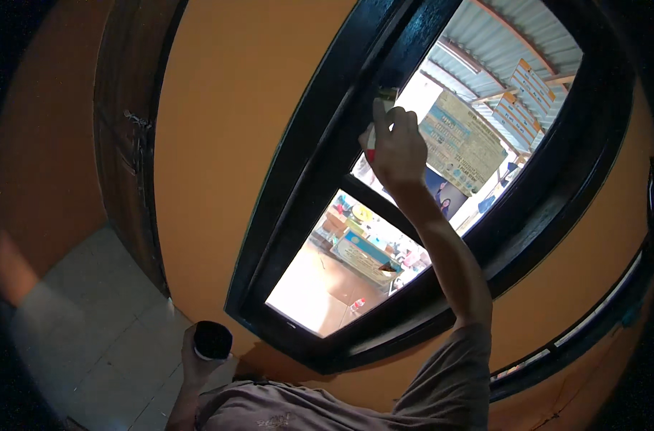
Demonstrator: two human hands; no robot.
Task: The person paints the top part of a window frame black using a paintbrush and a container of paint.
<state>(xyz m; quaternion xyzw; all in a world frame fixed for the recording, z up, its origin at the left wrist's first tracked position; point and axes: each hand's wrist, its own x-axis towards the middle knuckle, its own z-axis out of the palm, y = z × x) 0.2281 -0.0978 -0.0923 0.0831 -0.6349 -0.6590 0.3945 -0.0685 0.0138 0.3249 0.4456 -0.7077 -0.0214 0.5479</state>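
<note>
Faces an orange wall (219,144) and a black window frame (316,144), with a dark door (126,108) off to the left, pale floor tiles (118,316) below, and corrugated roofing (517,25) and posters (462,140) visible through the glass. Holds the right hand (400,147) high at arm's length, grip closed round a brush (386,97), level with the frame's left side; cannot tell whether touching. Holds the left hand (195,365) low, grip wrapped round a cup (212,343), dark inside. Works near the pane's edge, above the crossbar (377,202); has open air around the cup, over the tiles.
</note>
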